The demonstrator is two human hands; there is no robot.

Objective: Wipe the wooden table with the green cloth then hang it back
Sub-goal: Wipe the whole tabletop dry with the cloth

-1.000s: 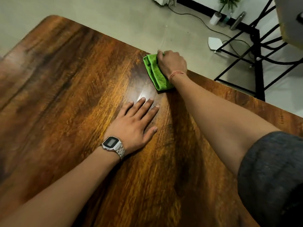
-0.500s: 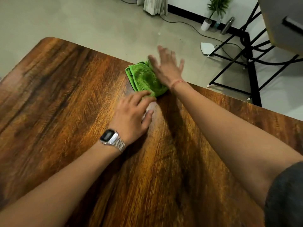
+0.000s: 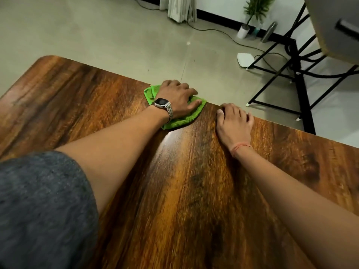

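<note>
The bright green microfibre cloth (image 3: 180,118) lies bunched at the far edge of the dark brown, wood-grained desk (image 3: 194,191), partly covered by the left hand (image 3: 177,97). The left hand, with a silver metal-band wristwatch (image 3: 164,105) on its wrist, rests palm-down on the cloth; its fingers bend over the far desk edge and the thumb lies extended along the cloth, so the grip is a flat press, and whether the fingertips clamp any fabric cannot be told. The right hand (image 3: 234,123), with a thin orange thread band (image 3: 240,147) at the wrist, sits near the cloth, apart from it, on bare wood; its fingers curl over the far edge of the desk and hold no object. A grey knitted sleeve (image 3: 44,206) covers the left upper arm at lower left. Beyond the desk, the pale floor (image 3: 116,35) carries a black metal frame (image 3: 297,74), a small potted green plant (image 3: 252,14) and a trailing cable (image 3: 213,32).
</note>
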